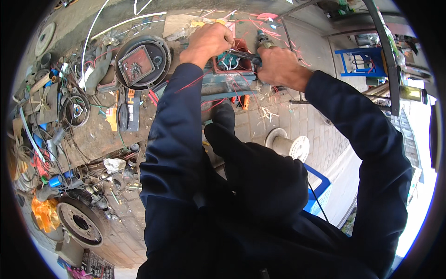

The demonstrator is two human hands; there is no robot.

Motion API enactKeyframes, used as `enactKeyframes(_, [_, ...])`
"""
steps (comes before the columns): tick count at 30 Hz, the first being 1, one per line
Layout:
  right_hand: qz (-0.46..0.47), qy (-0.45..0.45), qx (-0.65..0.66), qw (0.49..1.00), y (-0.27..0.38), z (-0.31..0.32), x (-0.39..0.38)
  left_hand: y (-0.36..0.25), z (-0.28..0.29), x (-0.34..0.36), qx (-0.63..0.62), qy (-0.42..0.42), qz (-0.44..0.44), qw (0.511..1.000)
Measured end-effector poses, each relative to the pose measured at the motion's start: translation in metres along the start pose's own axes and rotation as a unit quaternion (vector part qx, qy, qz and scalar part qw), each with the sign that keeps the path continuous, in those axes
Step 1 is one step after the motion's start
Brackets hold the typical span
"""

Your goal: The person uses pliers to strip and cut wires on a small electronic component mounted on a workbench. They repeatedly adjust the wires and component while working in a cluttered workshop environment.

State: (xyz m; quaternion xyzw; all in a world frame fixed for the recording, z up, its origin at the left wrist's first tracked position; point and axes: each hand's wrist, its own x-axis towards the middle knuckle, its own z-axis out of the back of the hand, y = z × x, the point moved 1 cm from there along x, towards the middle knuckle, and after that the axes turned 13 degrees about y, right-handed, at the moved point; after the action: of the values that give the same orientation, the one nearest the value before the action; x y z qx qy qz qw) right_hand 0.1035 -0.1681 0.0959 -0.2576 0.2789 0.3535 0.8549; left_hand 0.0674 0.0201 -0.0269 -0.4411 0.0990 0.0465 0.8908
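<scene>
My right hand [282, 67] is closed around a dark, slim hand tool [251, 56], which points left. Its exact kind I cannot make out. Close to the tool's tip, my left hand [211, 44] has its fingers pinched together; anything between them is too small to name. Under both hands sits a teal machine body [227, 85] with an open reddish box [217, 65] on top. Thin red wires run in and around that box. Just beyond my right hand is a green and metal cylindrical object [264, 38].
Left of my arm stands a round dark basin [162, 55] holding a reddish square tray [147, 60] of small metal parts. Black-handled pliers [122, 116] lie nearer. Cluttered scrap covers the far left. A cream spool [298, 148] rests on the paving; a blue stool [361, 63] is right.
</scene>
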Motion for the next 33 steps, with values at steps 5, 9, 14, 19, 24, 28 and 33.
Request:
enactKeyframes(5, [-0.022, 0.016, 0.084, 0.996, 0.014, 0.001, -0.016, 0.005, 0.001, 0.005, 0.021, 0.010, -0.032, 0.999])
enactKeyframes(9, [-0.030, 0.005, 0.086, 0.996, 0.016, 0.003, -0.022, 0.006, -0.003, 0.009, 0.012, 0.006, -0.021, 1.000])
enactKeyframes(14, [0.016, -0.027, -0.080, 0.996, 0.000, 0.010, -0.007, 0.004, -0.004, 0.000, -0.012, -0.002, -0.013, 1.000])
enactKeyframes(19, [0.150, -0.168, -0.214, 0.950, -0.034, 0.010, 0.019, 0.002, -0.001, -0.002, -0.031, -0.001, -0.010, 0.999])
enactKeyframes(24, [0.240, -0.228, -0.229, 0.915, -0.054, 0.012, 0.040, 0.002, -0.001, -0.004, -0.040, 0.011, 0.006, 0.999])
enactKeyframes(28, [0.257, -0.236, -0.228, 0.909, -0.062, 0.013, 0.046, 0.000, -0.001, -0.005, -0.054, 0.000, -0.006, 0.999])
enactKeyframes(33, [0.257, -0.228, -0.215, 0.914, -0.065, 0.008, 0.050, 0.004, -0.002, -0.003, -0.059, 0.009, -0.021, 0.998])
